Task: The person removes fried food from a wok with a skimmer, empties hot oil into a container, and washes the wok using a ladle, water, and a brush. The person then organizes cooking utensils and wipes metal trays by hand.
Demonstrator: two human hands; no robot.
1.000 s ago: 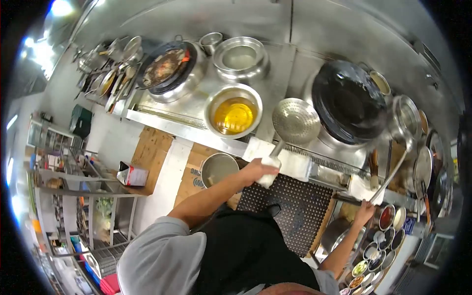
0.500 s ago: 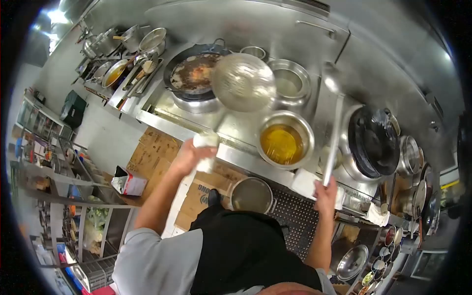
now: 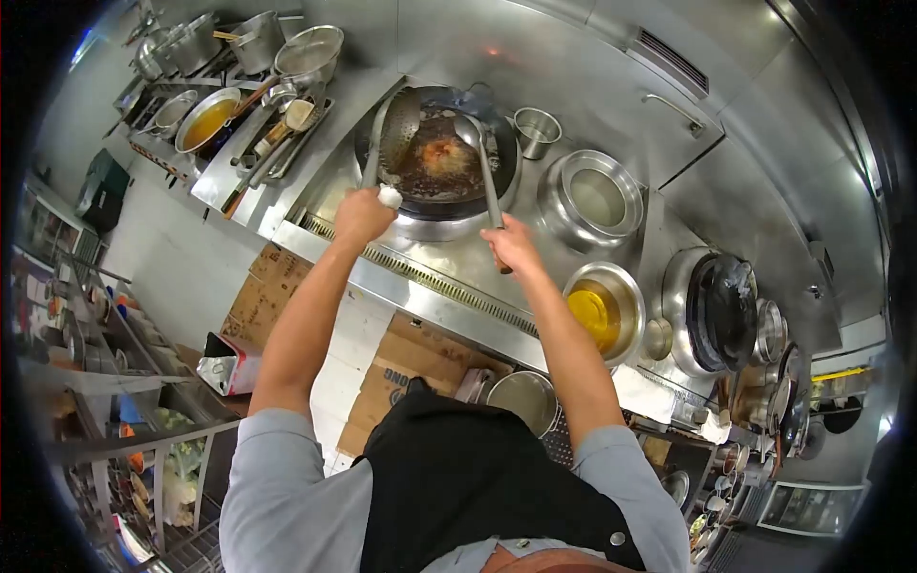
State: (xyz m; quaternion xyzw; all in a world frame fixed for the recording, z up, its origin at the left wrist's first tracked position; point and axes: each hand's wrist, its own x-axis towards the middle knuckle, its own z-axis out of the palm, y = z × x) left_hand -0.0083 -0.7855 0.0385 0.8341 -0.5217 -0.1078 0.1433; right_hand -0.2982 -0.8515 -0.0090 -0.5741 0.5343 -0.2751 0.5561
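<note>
Both arms reach forward over the stove to a black wok (image 3: 442, 208) of dark, bubbling liquid with an orange-brown patch in its middle. My left hand (image 3: 364, 216) is wrapped round the handle of a large perforated strainer (image 3: 398, 119), with white cloth showing at the grip. The strainer is tilted on edge at the wok's left side. Closed round the handle of a ladle (image 3: 490, 181), my right hand (image 3: 514, 245) is just past the wok's front right edge. The ladle's bowl is over the liquid, right of the strainer.
A bowl of yellow oil (image 3: 626, 304) sits by my right forearm, with a lidless steel pot (image 3: 601, 196) behind it. Another black wok (image 3: 728, 310) is farther right. Utensils (image 3: 277, 143) lie on the left counter. A pot (image 3: 523, 397) stands below the stove's front edge.
The view has shifted left along the stove. My left hand has brought the strainer down into the wok, and my right hand has moved the ladle left, over the same wok.
</note>
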